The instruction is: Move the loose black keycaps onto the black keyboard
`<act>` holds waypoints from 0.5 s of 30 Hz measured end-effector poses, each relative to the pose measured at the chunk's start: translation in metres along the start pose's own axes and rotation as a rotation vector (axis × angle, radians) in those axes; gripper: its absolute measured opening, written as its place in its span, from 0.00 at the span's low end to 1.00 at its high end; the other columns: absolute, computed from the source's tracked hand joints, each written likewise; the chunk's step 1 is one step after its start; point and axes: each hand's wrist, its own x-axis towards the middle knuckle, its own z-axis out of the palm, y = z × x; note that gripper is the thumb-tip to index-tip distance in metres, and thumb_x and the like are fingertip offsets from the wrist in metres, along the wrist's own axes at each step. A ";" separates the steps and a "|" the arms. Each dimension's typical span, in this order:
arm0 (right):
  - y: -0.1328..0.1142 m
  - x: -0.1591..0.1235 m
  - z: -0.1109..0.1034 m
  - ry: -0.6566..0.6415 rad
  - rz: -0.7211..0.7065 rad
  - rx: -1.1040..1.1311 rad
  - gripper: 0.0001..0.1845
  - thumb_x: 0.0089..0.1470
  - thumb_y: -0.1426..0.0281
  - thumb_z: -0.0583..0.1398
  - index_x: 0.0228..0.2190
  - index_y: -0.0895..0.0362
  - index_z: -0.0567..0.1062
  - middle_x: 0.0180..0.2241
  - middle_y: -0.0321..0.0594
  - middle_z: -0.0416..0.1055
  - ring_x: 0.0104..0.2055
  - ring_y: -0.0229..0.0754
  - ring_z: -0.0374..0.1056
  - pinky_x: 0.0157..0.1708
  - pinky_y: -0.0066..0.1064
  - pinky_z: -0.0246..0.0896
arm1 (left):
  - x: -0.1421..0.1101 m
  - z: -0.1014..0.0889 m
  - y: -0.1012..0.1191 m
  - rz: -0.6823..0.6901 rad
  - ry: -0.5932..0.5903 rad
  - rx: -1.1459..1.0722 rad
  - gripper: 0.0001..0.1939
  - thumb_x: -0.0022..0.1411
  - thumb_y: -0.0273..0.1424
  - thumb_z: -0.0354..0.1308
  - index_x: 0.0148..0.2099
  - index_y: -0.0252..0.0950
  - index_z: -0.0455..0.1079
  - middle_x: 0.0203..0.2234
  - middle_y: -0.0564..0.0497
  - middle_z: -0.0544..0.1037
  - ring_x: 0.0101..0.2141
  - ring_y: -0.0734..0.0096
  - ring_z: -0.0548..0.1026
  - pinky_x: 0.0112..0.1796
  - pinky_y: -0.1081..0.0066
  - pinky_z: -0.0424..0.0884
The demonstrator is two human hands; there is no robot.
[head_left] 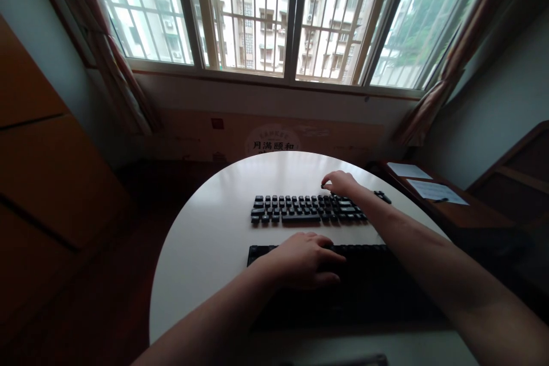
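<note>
Loose black keycaps (300,218) lie on the white round table (201,251), set out in rows like a keyboard layout. Just beyond their back row, my right hand (341,183) pinches a small dark piece, apparently a keycap (323,186), between thumb and fingertip. Nearer to me is a black keyboard (360,291), too dark to show much detail. My left hand (306,260) rests over its upper left part, palm down with fingers stretched out. My right forearm covers the right end of the keycap rows.
A few more black keycaps (381,197) sit at the right, beyond my forearm. A dark object (377,360) shows at the bottom edge. Papers (437,191) with a pen lie on a brown side table (484,214). Barred windows and curtains stand behind.
</note>
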 end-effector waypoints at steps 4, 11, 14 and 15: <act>-0.002 -0.031 -0.019 0.158 -0.084 0.116 0.10 0.61 0.67 0.61 0.42 0.52 0.81 0.48 0.41 0.78 0.54 0.49 0.70 0.56 0.41 0.62 | 0.001 0.002 -0.002 0.010 -0.004 0.013 0.24 0.66 0.44 0.59 0.61 0.46 0.70 0.58 0.43 0.72 0.54 0.49 0.73 0.53 0.53 0.69; 0.007 -0.152 -0.030 0.319 -0.153 0.634 0.15 0.58 0.61 0.61 0.42 0.55 0.80 0.40 0.43 0.79 0.36 0.43 0.75 0.35 0.32 0.72 | 0.003 0.004 -0.003 0.023 0.040 -0.002 0.21 0.64 0.39 0.61 0.58 0.45 0.73 0.55 0.46 0.75 0.50 0.54 0.76 0.50 0.58 0.71; 0.005 -0.183 -0.030 0.200 -0.225 0.664 0.12 0.58 0.64 0.62 0.41 0.54 0.80 0.41 0.41 0.78 0.35 0.40 0.75 0.34 0.30 0.72 | 0.004 0.006 -0.003 0.027 0.066 0.001 0.18 0.64 0.35 0.61 0.56 0.44 0.74 0.54 0.46 0.75 0.48 0.57 0.76 0.48 0.61 0.72; 0.003 -0.188 -0.030 0.141 -0.268 0.651 0.10 0.58 0.66 0.61 0.40 0.54 0.80 0.41 0.41 0.78 0.35 0.40 0.74 0.34 0.29 0.71 | 0.004 0.006 -0.002 0.026 0.076 0.008 0.17 0.64 0.34 0.61 0.55 0.43 0.75 0.53 0.46 0.76 0.48 0.57 0.77 0.48 0.62 0.72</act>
